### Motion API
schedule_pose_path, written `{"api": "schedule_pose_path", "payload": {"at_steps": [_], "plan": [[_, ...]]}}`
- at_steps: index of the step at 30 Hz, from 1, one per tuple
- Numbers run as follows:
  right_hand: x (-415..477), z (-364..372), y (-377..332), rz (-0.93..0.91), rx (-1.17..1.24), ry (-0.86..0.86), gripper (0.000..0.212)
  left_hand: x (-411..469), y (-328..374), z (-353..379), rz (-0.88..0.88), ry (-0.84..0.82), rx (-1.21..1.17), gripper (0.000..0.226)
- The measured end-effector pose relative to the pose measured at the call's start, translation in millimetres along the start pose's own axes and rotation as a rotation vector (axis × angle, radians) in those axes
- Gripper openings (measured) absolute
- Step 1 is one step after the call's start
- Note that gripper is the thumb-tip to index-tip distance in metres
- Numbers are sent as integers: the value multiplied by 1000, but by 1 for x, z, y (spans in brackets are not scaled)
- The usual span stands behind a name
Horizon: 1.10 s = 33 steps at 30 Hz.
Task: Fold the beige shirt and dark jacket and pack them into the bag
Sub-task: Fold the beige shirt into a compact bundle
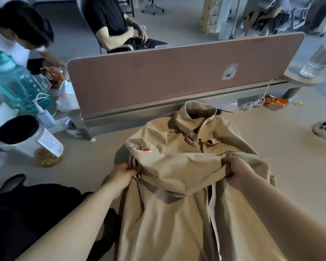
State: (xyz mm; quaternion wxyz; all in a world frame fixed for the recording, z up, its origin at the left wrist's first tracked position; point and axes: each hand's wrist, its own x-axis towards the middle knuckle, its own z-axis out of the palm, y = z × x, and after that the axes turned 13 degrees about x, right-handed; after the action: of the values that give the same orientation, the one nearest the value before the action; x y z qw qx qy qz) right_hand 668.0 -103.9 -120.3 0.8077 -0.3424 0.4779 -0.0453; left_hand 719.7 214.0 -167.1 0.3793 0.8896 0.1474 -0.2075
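The task was barely begun: the shirt (186,166) lay collar-away on the table (282,159), half-folded, left hand (123,175) and right hand (237,172) each clamped on bunched cloth, the jacket (36,213) apparently heaped unfolded beside it, no bag visible

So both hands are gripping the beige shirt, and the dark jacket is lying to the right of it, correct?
Not quite. The head view shows the dark jacket lying to the left of the beige shirt, not the right. The left hand and right hand do both grip the shirt.
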Motion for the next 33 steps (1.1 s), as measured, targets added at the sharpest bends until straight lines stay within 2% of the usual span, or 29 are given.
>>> {"api": "schedule_pose_path", "payload": {"at_steps": [2, 4, 6, 8, 10, 13, 14, 16, 17, 19, 21, 24, 26, 27, 28, 29, 30, 31, 32, 33], "plan": [[0, 12, -11, -60, 108, -55, 17, 1, -2, -15, -12, 30, -111, 28], [0, 19, -14, -99, 221, -64, 19, 2, -6, -29, -22, 110, -121, 38], [6, 20, -1, -79, 224, 33, 28, 3, -4, -38, -17, 185, -89, 49], [9, 18, 18, -13, 189, 138, 30, 4, 5, -40, -37, 249, -116, 47], [5, 21, 32, 44, 180, 159, 28, 5, 19, -42, -131, 247, -348, 36], [1, 25, 39, 58, 270, 142, 29, 10, 29, -43, -265, 137, -766, 14], [1, 26, 40, 59, 287, 156, 31, 10, 30, -45, -264, 114, -804, 17], [0, 26, 42, 61, 292, 177, 31, 13, 26, -49, -141, 95, -757, 52], [0, 28, 41, 64, 296, 177, 28, 14, 26, -51, -55, 105, -659, 68], [-2, 32, 35, 73, 316, 162, 24, 11, 28, -54, 94, 146, -451, 81], [0, 38, 28, 96, 369, 142, 27, 13, 31, -56, 236, 191, -376, 83], [1, 45, 15, 60, 526, 54, 32, 13, 45, -56, 396, 358, -194, 55], [1, 46, 9, 21, 583, -61, 31, 12, 57, -58, 297, 465, -220, 32], [3, 45, 9, 11, 520, -83, 31, 18, 57, -57, 160, 480, -271, 30], [8, 43, 12, 7, 395, -64, 29, 25, 54, -56, -40, 448, -308, 45], [13, 40, 18, 11, 230, -17, 27, 33, 45, -56, -234, 358, -287, 71], [19, 34, 27, 25, 80, 48, 27, 38, 33, -54, -351, 247, -234, 96], [24, 29, 35, 41, -15, 98, 26, 42, 21, -48, -416, 141, -174, 107], [28, 25, 42, 61, -46, 118, 26, 34, 15, -44, -425, 34, -127, 102], [31, 21, 47, 70, -46, 123, 25, 22, 13, -41, -414, -52, -94, 87]]}}
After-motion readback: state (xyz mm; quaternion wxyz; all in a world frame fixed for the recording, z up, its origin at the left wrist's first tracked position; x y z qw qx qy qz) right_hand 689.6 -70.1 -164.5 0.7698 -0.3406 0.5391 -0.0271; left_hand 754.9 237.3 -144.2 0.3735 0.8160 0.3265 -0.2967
